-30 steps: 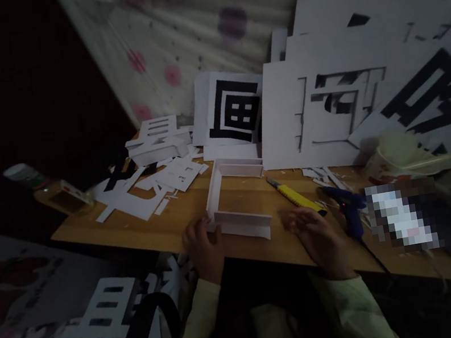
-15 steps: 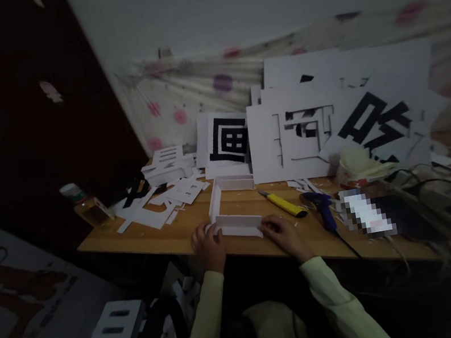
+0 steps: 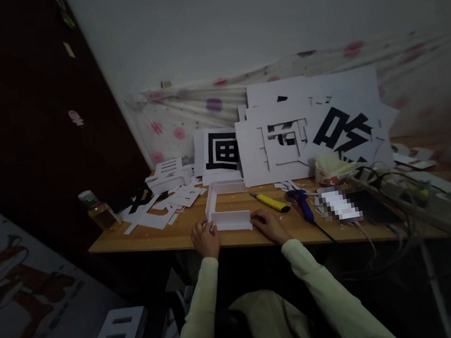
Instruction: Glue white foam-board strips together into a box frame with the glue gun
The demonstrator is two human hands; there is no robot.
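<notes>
A white foam-board piece (image 3: 232, 221) with upright side strips lies near the table's front edge, shaped like a square open on the right. At its near left corner, my left hand (image 3: 206, 239) holds the board with bent fingers. The thumb and fingers of my right hand (image 3: 270, 228) pinch the right end of its near strip. Just beyond that hand lies a yellow utility knife (image 3: 271, 201), blade towards the upper left. A blue glue gun (image 3: 302, 205) rests to the right of the knife.
Cut white sheets and a black-printed character sheet (image 3: 222, 150) lean against the wall. Paper scraps (image 3: 153, 217) and an oil-coloured bottle (image 3: 101, 213) are at the left. At the right are a tub (image 3: 330, 171), a pixelated bright patch (image 3: 339, 203) and tangled cables (image 3: 403, 197). Cut-out characters (image 3: 118, 331) lie lower left.
The view has shifted, so the table's contents appear smaller and further left on the right side. Both hands stay at the same ends of the foam-board piece, which has not visibly moved on the table.
</notes>
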